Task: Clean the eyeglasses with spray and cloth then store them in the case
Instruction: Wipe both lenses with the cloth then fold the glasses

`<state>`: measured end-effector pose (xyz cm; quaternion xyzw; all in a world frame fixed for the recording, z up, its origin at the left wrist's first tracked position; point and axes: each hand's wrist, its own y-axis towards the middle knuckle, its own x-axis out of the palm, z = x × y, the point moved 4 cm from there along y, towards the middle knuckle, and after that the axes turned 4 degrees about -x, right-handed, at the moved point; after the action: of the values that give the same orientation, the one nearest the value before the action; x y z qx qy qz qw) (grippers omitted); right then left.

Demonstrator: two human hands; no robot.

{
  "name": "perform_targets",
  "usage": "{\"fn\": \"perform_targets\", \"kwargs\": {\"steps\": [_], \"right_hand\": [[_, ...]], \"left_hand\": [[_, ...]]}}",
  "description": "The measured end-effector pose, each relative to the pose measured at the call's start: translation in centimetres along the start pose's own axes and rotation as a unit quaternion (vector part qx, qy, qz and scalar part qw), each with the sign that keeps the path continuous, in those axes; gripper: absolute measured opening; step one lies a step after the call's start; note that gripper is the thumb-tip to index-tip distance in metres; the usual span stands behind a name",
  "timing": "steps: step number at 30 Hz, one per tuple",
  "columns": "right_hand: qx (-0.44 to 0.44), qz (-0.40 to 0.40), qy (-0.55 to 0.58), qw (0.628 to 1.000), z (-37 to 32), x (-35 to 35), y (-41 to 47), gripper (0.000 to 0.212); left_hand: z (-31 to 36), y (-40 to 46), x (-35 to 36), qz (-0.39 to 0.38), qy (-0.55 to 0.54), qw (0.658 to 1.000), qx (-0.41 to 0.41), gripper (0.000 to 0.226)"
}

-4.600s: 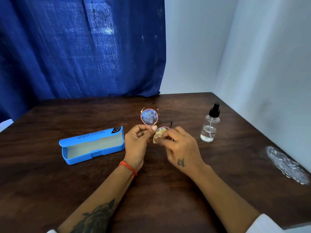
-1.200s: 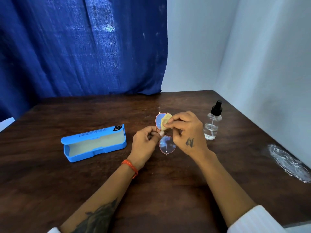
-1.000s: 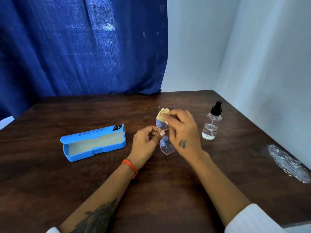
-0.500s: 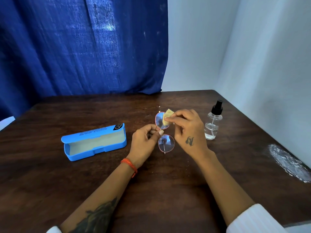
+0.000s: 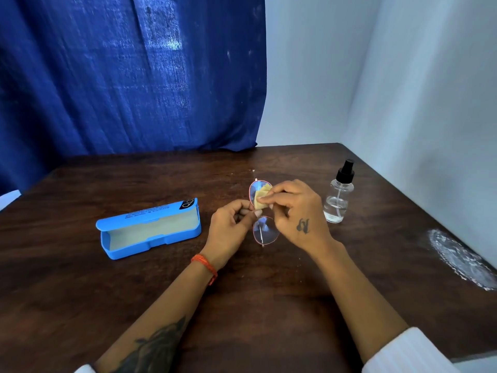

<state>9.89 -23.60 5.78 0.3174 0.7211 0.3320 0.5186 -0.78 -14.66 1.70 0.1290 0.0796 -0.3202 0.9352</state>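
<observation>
Thin pink-rimmed eyeglasses (image 5: 265,230) are held upright over the middle of the dark wooden table (image 5: 242,305), one lens above the other. My left hand (image 5: 231,227) pinches the frame at the bridge between the two lenses. My right hand (image 5: 298,211) pinches a small folded yellow cloth (image 5: 260,196) against the upper lens. The lower lens is bare and faces me. An open blue glasses case (image 5: 150,230) with a pale lining lies to the left. A clear spray bottle (image 5: 338,195) with a black nozzle stands to the right.
A blue curtain (image 5: 129,76) hangs behind the table and white walls close in the back right corner. A whitish scuffed patch (image 5: 462,259) marks the table near its right edge.
The glasses were turned end over end since the oldest frame. In the last second my right hand has rubbed the cloth up and down over the upper lens; my left hand has kept its hold.
</observation>
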Motion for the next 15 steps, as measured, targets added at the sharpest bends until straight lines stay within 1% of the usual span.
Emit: {"fn": "perform_targets", "kwargs": {"steps": [2,4,6,10,13,15], "right_hand": [[0.011,0.034,-0.029,0.999,0.2,-0.2,0.0,0.031],[0.017,0.047,-0.051,0.997,0.1,0.1,0.1,0.034],[0.007,0.029,-0.052,0.998,-0.4,0.7,0.1,0.035],[-0.027,-0.045,-0.017,0.998,-0.9,1.8,-0.2,0.036],[-0.002,-0.041,0.032,0.999,-0.2,1.4,-0.3,0.030],[0.020,-0.033,0.044,0.998,0.3,1.0,-0.2,0.028]], "left_hand": [[0.0,0.0,0.0,0.003,0.004,1.000,0.002,0.009],[0.1,-0.1,0.1,0.003,0.008,1.000,0.007,0.009],[0.1,-0.2,0.2,-0.005,0.011,1.000,0.008,0.010],[-0.1,-0.2,0.1,0.005,0.024,1.000,0.011,0.008],[-0.1,-0.2,0.0,0.009,0.014,1.000,0.012,0.012],[-0.1,0.0,0.0,0.008,0.008,1.000,0.008,0.014]]}}
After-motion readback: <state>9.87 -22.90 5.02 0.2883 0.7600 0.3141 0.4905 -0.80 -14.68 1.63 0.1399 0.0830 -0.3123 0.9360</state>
